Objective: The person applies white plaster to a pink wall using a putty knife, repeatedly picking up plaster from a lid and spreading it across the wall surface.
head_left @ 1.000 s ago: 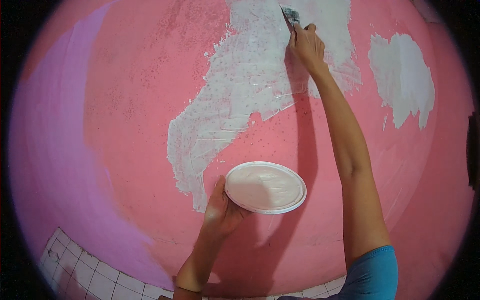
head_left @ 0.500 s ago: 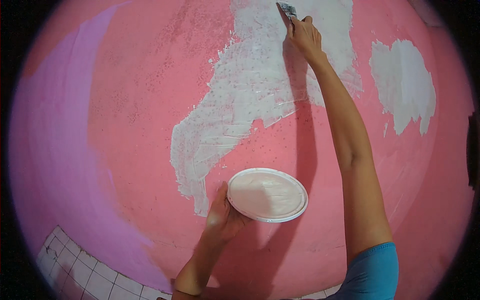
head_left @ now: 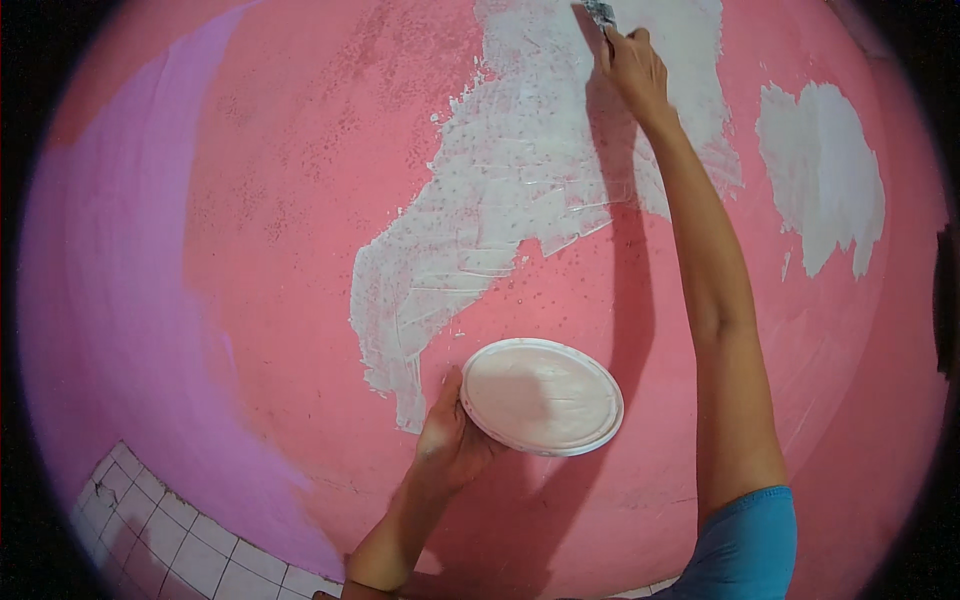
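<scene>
My left hand (head_left: 452,440) grips a white oval-looking lid (head_left: 535,395) from beneath and its left side, with pale creamy filler on it. My right hand (head_left: 637,72) holds a putty knife (head_left: 598,16) against a large white patch of filler (head_left: 510,165) on the pink wall (head_left: 300,300), near the top of the view. The blade lies partly at the upper edge of the picture. The filler patch is streaky, with pink specks showing through, and casts no clear thickness. My arm's shadow falls down the wall left of my right forearm.
A separate white filler patch (head_left: 820,175) sits to the right. A broad lilac painted band (head_left: 120,260) runs down the left side. White square tiles (head_left: 185,555) show along the lower left, with a cracked corner. A dark shape (head_left: 940,300) is at the far right rim.
The knife and my right hand have risen slightly and shifted right. The lid sits a little lower and farther right in the picture, and the wall patches have also shifted right.
</scene>
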### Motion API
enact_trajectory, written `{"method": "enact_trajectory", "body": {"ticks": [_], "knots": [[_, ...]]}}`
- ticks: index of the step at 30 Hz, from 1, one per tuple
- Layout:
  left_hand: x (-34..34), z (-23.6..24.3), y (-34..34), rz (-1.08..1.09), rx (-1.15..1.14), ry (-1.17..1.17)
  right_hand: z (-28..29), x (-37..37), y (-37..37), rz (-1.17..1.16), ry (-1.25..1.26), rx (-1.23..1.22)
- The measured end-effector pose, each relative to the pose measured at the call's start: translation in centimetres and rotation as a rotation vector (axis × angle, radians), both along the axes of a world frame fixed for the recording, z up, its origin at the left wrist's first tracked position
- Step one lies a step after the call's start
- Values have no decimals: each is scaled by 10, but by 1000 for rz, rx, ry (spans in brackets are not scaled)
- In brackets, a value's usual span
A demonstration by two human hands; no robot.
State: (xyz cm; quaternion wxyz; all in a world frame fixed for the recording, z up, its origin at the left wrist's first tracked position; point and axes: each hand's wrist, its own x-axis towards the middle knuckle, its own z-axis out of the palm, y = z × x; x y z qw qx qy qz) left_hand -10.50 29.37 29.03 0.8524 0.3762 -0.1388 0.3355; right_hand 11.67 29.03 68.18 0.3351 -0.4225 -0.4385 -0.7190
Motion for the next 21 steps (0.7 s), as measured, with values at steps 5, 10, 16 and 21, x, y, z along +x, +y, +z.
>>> {"method": "enact_trajectory", "body": {"ticks": [5, 10, 16, 21], "knots": [[2, -7, 4, -74, -48, -18, -37, 9, 10, -80, 109, -125], [8, -28, 17, -557, -251, -360, -175, 16, -13, 38, 180, -289], [6, -22, 14, -454, -147, -249, -150, 1, -36, 129, 58, -218], [12, -18, 7, -509, -217, -283, -64, 20, -27, 24, 53, -109]]}}
